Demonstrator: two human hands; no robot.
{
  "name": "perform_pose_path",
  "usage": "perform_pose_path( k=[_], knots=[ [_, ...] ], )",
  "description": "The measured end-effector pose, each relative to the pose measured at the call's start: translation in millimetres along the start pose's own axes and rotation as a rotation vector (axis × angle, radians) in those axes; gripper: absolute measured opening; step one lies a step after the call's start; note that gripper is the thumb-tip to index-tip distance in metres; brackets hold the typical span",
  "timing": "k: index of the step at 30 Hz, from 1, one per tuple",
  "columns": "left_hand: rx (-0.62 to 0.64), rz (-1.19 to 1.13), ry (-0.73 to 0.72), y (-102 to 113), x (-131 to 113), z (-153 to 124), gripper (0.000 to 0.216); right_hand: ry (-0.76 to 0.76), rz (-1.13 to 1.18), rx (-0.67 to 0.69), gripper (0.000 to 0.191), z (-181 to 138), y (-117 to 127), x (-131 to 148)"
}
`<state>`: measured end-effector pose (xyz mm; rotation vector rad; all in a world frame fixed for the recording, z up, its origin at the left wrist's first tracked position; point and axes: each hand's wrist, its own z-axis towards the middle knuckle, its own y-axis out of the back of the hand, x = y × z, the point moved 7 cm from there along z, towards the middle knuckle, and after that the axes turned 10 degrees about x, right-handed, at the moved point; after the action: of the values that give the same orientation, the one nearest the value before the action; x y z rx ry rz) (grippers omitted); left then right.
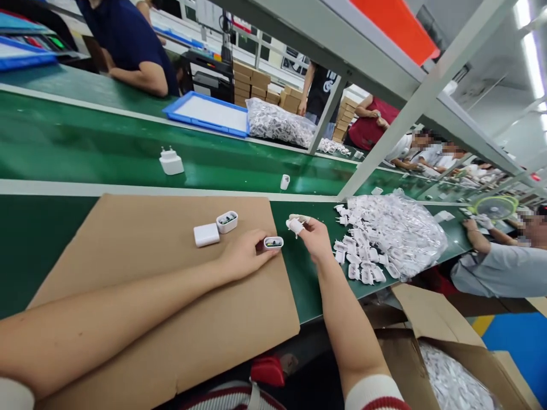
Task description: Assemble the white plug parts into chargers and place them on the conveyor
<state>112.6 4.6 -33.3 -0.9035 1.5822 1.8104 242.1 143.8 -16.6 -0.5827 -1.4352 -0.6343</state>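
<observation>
Left hand [244, 255] pinches white housing [273, 244] with open end showing, likely for access inside; right hand [315, 236] pinches small white plug piece [294, 226] nearby.

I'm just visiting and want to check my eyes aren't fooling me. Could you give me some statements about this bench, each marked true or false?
1. The left hand holds a white casing. True.
2. The right hand holds a screwdriver. False: the right hand holds a small white piece.
3. Two more casings lie on the cardboard sheet. True.
4. The plastic bag nearest the right hand lies left of the cardboard sheet. False: the plastic bag lies to its right, next to loose white parts.
5. A white plug with two pins rests beyond the cardboard sheet. True.
</observation>
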Motion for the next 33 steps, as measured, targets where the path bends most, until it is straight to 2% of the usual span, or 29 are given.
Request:
perform_pose_path(
  k=[3,5,9,12,15,18,21,23,25,27,30,31,33],
  knots=[
    [-0.012,-0.035,0.033,2.6,4.1,2.0,0.041,0.132,-0.155,0.039,0.035,-5.0,-14.4,13.8],
    [-0.019,-0.063,0.036,3.6,5.6,2.2,0.041,0.154,-0.163,0.079,0.035,-7.8,-21.7,17.9],
    [-0.043,-0.085,0.021,5.3,6.2,1.6,0.038,0.054,-0.079,0.100,0.037,-9.5,-23.0,14.6],
    [-0.041,-0.102,0.016,4.5,8.0,2.4,0.038,-0.001,-0.051,0.213,0.037,-10.9,-28.1,12.2],
    [-0.027,-0.100,-0.008,2.8,9.0,4.1,0.036,0.101,-0.164,0.250,0.027,-13.6,-29.5,20.4],
    [-0.034,-0.090,-0.016,3.0,9.8,5.1,0.034,0.224,-0.352,0.157,0.016,-16.2,-26.2,30.1],
    [-0.038,-0.094,-0.028,3.8,8.6,5.3,0.033,0.243,-0.413,0.143,0.025,-15.6,-30.2,28.0],
    [-0.034,-0.104,-0.029,3.8,8.1,5.5,0.032,0.206,-0.429,0.236,0.035,-12.6,-39.9,18.5],
    [-0.028,-0.114,-0.018,3.4,8.3,5.6,0.032,0.154,-0.444,0.303,0.033,-7.8,-46.1,6.7],
    [-0.027,-0.122,-0.013,3.2,8.2,5.3,0.031,0.133,-0.440,0.235,0.027,-1.0,-40.5,0.1],
    [-0.049,-0.101,-0.013,4.1,6.8,4.0,0.026,0.144,-0.405,0.048,0.032,7.6,-23.6,0.5],
    [-0.056,-0.085,-0.012,4.4,6.2,3.3,0.025,0.146,-0.393,0.037,0.035,9.8,-22.2,1.4],
    [-0.063,-0.061,-0.022,4.3,4.1,2.1,0.024,0.145,-0.367,0.110,0.038,14.0,-28.4,2.2]
  ],
)
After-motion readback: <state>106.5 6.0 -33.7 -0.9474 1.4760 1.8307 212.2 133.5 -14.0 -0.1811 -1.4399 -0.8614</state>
